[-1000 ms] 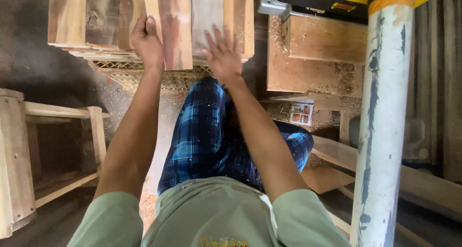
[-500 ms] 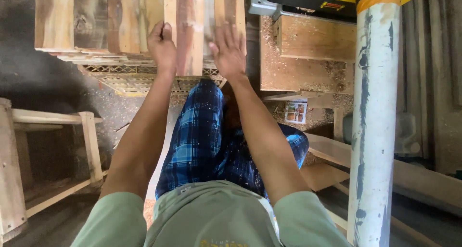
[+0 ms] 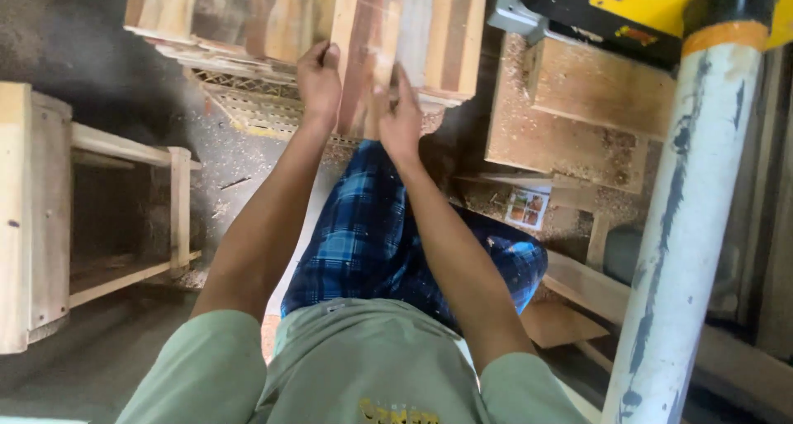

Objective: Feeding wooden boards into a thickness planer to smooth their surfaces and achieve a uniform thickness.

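the left hand (image 3: pixel 320 81) is closed around the left edge of a narrow wooden board (image 3: pixel 363 56), and the right hand (image 3: pixel 400 118) grips the same board on its right side, fingers bent on the wood. the board lies among other planks (image 3: pixel 223 15) of a stack in front of the person, above the knee in blue checked trousers (image 3: pixel 372 234). at left stands a wooden stool frame (image 3: pixel 49 217). at right a white pole (image 3: pixel 690 226) rises close by, and behind it a yellow machine (image 3: pixel 628 7) sits on a wooden box (image 3: pixel 570 118) covered with sawdust.
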